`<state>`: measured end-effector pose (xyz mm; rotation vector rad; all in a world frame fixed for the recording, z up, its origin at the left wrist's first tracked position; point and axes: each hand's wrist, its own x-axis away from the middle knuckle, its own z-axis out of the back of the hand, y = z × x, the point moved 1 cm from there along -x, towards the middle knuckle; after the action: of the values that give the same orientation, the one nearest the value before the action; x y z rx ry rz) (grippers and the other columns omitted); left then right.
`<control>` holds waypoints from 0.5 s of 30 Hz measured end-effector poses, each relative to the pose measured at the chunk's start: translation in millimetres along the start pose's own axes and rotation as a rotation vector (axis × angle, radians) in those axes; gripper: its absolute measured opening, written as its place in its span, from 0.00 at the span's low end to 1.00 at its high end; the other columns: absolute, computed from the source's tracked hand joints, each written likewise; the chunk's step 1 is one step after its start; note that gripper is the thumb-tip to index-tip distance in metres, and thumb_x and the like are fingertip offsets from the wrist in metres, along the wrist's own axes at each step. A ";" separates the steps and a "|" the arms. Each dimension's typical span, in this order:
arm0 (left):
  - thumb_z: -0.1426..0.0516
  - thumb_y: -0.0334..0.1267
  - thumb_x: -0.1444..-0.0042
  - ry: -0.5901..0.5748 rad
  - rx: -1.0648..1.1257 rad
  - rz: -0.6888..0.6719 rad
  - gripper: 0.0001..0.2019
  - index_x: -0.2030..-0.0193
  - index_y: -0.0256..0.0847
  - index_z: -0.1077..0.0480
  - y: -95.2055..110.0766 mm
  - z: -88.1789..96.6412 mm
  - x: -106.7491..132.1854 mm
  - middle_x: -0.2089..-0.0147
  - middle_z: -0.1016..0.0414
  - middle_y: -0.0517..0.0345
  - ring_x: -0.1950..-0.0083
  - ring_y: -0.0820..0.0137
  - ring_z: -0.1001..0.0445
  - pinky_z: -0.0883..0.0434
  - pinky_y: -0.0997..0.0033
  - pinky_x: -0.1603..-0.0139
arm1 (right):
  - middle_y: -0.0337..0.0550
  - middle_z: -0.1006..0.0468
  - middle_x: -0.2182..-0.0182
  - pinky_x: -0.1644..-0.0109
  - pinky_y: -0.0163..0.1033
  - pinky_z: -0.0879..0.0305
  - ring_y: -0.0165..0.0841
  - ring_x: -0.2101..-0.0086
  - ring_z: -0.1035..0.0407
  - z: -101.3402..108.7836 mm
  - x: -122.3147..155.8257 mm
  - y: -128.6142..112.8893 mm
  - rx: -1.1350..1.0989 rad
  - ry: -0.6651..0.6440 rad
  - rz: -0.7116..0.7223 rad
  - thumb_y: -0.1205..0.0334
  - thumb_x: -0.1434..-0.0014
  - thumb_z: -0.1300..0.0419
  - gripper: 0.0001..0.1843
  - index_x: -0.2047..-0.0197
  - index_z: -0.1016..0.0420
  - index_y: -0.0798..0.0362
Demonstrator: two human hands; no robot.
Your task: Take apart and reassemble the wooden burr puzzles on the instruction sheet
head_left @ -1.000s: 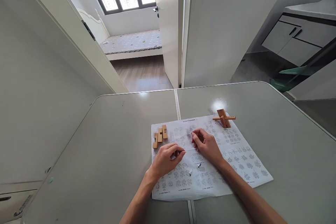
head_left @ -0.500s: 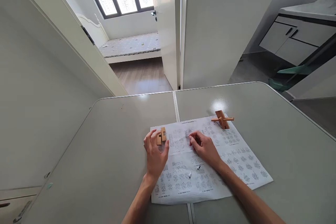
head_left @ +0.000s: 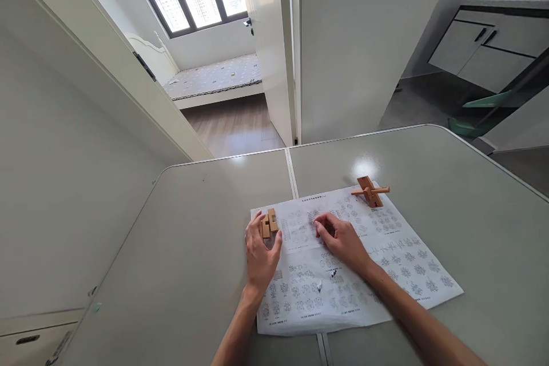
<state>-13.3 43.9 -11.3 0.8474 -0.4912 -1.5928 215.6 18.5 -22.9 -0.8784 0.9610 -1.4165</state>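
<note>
In the head view, two small notched wooden puzzle pieces (head_left: 273, 221) lie side by side on the upper left of a printed paper sheet (head_left: 295, 309). My left hand (head_left: 261, 254) rests around their near and left sides, fingers bent and thumb spread apart, without gripping them. On the sheet's upper middle lies my right hand (head_left: 341, 238), its fingers curled and the thumb near the index fingertip. Nothing shows between those fingers. A partly assembled wooden puzzle (head_left: 369, 191), a slotted plank crossed by a rod, stands at the sheet's upper right corner.
The sheet, covered in small diagrams, has two torn spots near its middle. It lies across the seam of a grey-green table (head_left: 193, 251). Beyond the table are an open door (head_left: 263, 51), a bed (head_left: 218, 77) and, at right, a white cabinet (head_left: 480, 48).
The camera view has shifted slightly, so the table and sheet appear a little farther right. Both hands keep nearly the same places on the sheet; the wooden pieces stay where they were.
</note>
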 end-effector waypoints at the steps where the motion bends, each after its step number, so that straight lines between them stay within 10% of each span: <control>1: 0.39 0.40 0.35 -0.001 0.003 0.001 0.25 0.34 0.50 0.39 0.2 0.1 0.3 0.29 0.34 0.48 0.28 0.53 0.34 0.32 0.43 0.31 | 0.37 0.20 0.73 0.68 0.39 0.36 0.35 0.75 0.30 0.1 0.1 -0.3 0.004 0.000 -0.001 0.52 0.29 0.46 0.12 0.60 0.26 0.48; 15: 0.39 0.40 0.36 -0.030 0.030 0.032 0.26 0.33 0.51 0.40 -2.3 -0.2 3.5 0.29 0.34 0.49 0.29 0.53 0.33 0.31 0.44 0.31 | 0.37 0.20 0.73 0.67 0.40 0.35 0.35 0.74 0.30 1.9 0.8 -2.5 0.011 -0.004 -0.001 0.51 0.29 0.46 0.12 0.59 0.26 0.47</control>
<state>-14.8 40.9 -13.9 0.8355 -0.5489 -1.5737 216.4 17.7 -19.9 -0.8730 0.9488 -1.4194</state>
